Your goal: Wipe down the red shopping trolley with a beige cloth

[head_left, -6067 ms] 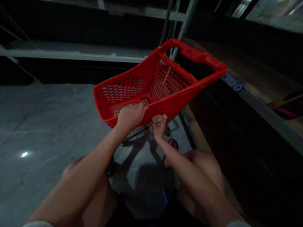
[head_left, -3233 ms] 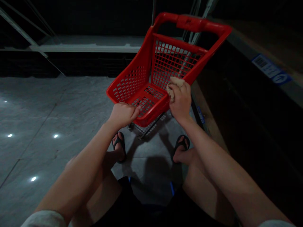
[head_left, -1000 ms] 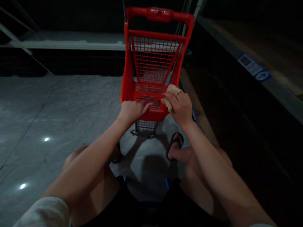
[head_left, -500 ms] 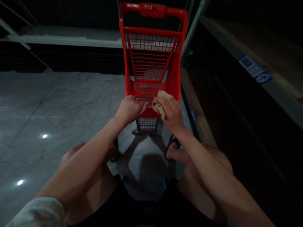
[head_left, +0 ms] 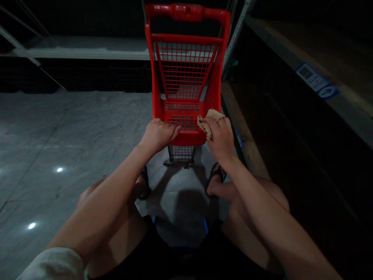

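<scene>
A red shopping cart (head_left: 189, 38) with a grid basket stands between my feet, its handle at the far end. My left hand (head_left: 159, 136) is closed over the near left corner of the cart's rim, thumb lying along the edge toward the right. In my right hand (head_left: 220, 138) is a crumpled tan cloth (head_left: 215, 114), bunched under the fingers at the near right corner of the rim. The fingers of that hand partly cover the cloth, and its contact with the cart is hidden.
A shelf with a blue-and-white label (head_left: 317, 81) runs along the right, with a lower wooden ledge (head_left: 247, 140) beneath it. Behind the cart is a pale shelf (head_left: 87, 50) above dark crates (head_left: 107, 77). Grey floor tiles (head_left: 96, 124) lie to the left.
My right hand has moved to the right with the cloth, away from the middle of the near rim toward its right corner. My left hand stays at the left corner.
</scene>
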{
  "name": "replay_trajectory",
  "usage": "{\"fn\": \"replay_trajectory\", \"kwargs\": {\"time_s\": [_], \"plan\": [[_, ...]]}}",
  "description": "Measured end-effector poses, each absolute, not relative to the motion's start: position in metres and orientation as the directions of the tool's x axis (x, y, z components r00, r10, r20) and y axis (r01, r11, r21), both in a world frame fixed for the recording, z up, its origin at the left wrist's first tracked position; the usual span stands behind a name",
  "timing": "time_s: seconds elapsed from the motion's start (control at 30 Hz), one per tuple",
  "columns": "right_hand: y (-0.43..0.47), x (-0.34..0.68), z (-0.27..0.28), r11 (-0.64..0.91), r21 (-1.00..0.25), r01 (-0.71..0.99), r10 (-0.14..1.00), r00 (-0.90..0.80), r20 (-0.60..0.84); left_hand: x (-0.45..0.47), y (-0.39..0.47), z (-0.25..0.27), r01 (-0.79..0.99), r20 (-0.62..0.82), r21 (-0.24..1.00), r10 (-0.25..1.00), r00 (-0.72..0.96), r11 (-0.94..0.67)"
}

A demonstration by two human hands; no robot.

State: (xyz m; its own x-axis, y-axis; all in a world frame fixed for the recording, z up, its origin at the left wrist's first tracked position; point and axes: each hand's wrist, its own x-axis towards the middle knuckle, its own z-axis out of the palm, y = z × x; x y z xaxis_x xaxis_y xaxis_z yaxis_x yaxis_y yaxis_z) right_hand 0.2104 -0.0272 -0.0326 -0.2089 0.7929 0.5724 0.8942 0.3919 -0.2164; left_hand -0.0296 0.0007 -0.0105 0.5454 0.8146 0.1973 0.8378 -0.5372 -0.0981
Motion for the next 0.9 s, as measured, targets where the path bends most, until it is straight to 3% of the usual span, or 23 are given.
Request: {"fn": "replay_trajectory", "kwargs": {"time_s": [0.17, 0.43, 0.7, 0.9], "plan": [[-0.051, 0.186, -0.039, 0.462, -0.156, 0.873, 0.764, -0.302, 0.57, -0.03, 0.0, -0.011, 0.901, 0.161, -0.111, 0.888, 0.432, -0.418], [-0.054, 0.173, -0.037, 0.535, -0.148, 0.832, 0.784, -0.424, 0.453, -0.036, -0.003, -0.013, 0.924, 0.179, -0.047, 0.907, 0.382, -0.38], [-0.036, 0.216, -0.02, 0.502, -0.019, 0.865, 0.772, -0.438, 0.46, -0.034, -0.002, -0.01, 0.906, 0.169, -0.043, 0.89, 0.423, -0.422], [-0.024, 0.251, -0.018, 0.487, -0.028, 0.873, 0.784, -0.423, 0.455, -0.06, 0.009, -0.003, 0.808, 0.324, 0.013, 0.767, 0.553, -0.589]]}}
